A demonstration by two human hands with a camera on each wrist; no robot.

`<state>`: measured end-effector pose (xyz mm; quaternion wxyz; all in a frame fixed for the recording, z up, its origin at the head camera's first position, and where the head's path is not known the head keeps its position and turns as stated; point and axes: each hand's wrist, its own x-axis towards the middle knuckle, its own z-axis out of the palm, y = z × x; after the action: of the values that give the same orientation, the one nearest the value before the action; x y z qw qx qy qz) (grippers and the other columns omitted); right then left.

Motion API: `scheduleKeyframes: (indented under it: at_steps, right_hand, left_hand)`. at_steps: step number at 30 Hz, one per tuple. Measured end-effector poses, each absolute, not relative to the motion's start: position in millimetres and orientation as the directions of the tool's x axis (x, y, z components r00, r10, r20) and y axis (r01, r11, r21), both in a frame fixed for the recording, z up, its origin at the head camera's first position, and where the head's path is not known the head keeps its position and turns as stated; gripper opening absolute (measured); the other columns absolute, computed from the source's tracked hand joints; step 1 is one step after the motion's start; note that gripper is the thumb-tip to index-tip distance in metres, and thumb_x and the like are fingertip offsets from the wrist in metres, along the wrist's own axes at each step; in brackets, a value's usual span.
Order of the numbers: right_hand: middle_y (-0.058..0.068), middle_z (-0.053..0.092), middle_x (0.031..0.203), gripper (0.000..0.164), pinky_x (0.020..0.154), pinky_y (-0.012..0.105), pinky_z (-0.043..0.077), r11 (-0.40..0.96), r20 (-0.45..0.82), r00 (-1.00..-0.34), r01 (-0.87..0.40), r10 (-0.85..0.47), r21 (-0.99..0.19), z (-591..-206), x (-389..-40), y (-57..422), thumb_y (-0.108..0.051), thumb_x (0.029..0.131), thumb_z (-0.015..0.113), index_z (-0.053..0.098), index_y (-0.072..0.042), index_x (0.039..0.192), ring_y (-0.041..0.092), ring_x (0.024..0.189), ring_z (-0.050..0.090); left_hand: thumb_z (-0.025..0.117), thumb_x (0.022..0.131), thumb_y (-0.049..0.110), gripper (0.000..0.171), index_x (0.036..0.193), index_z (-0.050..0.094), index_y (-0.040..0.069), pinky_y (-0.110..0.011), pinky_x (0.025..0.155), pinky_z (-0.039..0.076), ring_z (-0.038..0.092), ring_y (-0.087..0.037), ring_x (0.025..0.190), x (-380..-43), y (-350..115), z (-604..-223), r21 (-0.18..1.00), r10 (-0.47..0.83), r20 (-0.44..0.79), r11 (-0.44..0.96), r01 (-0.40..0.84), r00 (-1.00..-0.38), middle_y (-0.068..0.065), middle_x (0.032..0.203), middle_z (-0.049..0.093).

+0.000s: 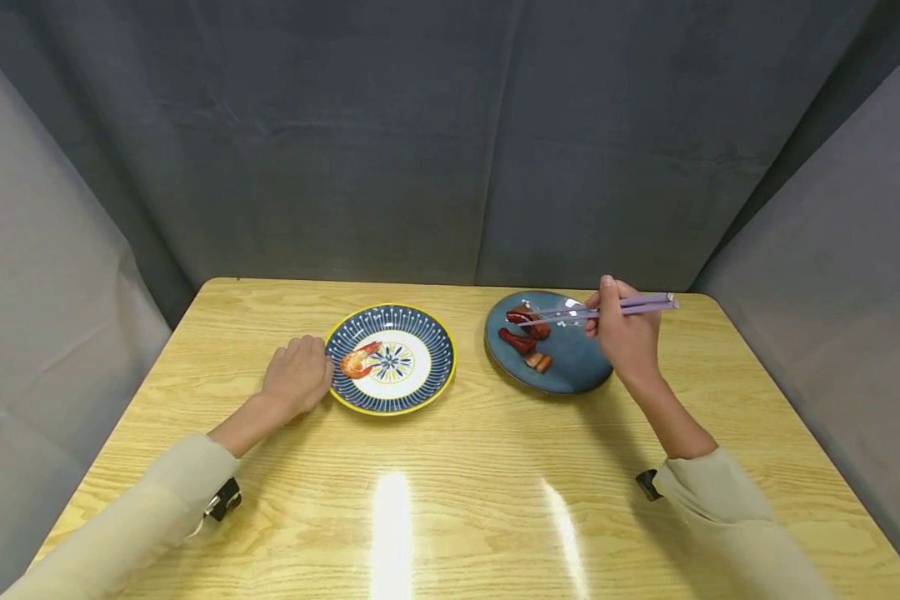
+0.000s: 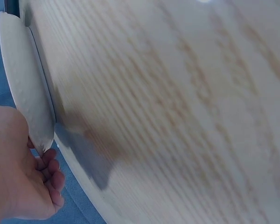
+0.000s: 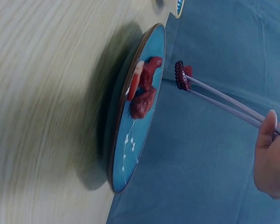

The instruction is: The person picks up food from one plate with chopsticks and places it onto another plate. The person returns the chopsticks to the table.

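My left hand (image 1: 297, 372) grips the left rim of a patterned blue-and-white plate (image 1: 441, 360) with a yellow edge. In the left wrist view its fingers (image 2: 57, 179) curl at the rim. An orange cooked shrimp (image 1: 356, 362) lies on that plate. With my right hand (image 1: 628, 333) I hold lilac chopsticks (image 1: 652, 307) over a dark blue plate (image 1: 570, 371). Their tips pinch a dark red, bumpy piece of food (image 3: 181, 75), raised above the plate. Below it lie a brown meat piece (image 1: 542, 328), a red piece (image 1: 516, 340) and a layered pork slice (image 1: 537, 362).
Both plates stand toward the back of a light wooden table (image 1: 465, 467). A dark grey curtain (image 1: 360, 150) hangs behind the table's back edge, with pale cloth (image 1: 37, 275) at the left and right sides.
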<state>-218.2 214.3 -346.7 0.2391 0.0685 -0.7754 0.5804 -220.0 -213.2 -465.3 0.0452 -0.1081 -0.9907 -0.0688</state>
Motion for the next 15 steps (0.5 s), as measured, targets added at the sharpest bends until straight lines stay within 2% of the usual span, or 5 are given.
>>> scheduleKeyframes:
  at_steps: [4, 11, 15]
  right_hand:
    - [-0.006, 0.062, 0.060, 0.043, 0.047, 0.023, 0.051, 0.354, 0.450, -0.873, -0.368, 0.187, -0.860, -348.4, -215.8, 224.4, -0.018, 0.105, 0.047, 0.061, 0.016, 0.082, 0.010, 0.047, 0.061]
    - [0.004, 0.062, 0.058, 0.042, 0.047, 0.023, 0.052, 0.345, 0.452, -0.871, -0.371, 0.193, -0.862, -350.3, -213.7, 239.2, -0.016, 0.104, 0.047, 0.060, 0.017, 0.081, 0.009, 0.047, 0.061]
    - [0.000, 0.061, 0.057, 0.043, 0.047, 0.021, 0.051, 0.363, 0.453, -0.868, -0.363, 0.203, -0.858, -350.9, -211.8, 244.4, -0.017, 0.104, 0.048, 0.060, 0.017, 0.081, 0.008, 0.047, 0.060]
  left_hand:
    - [0.040, 0.101, 0.018, 0.024, 0.090, 0.047, -0.001, -0.039, 0.063, 0.036, 0.043, -0.029, 0.075, -220.2, -213.2, -464.7, 0.122, 0.205, 0.098, 0.969, 0.216, -0.974, -0.011, 0.080, 0.042]
    - [0.038, 0.101, 0.018, 0.024, 0.092, 0.049, -0.002, -0.040, 0.065, 0.037, 0.044, -0.030, 0.077, -220.0, -213.2, -464.4, 0.127, 0.204, 0.100, 0.968, 0.216, -0.974, -0.012, 0.081, 0.044]
    - [0.039, 0.100, 0.017, 0.024, 0.090, 0.049, -0.002, -0.041, 0.064, 0.037, 0.045, -0.030, 0.075, -219.7, -213.0, -464.2, 0.115, 0.209, 0.118, 0.968, 0.222, -0.971, -0.011, 0.079, 0.044]
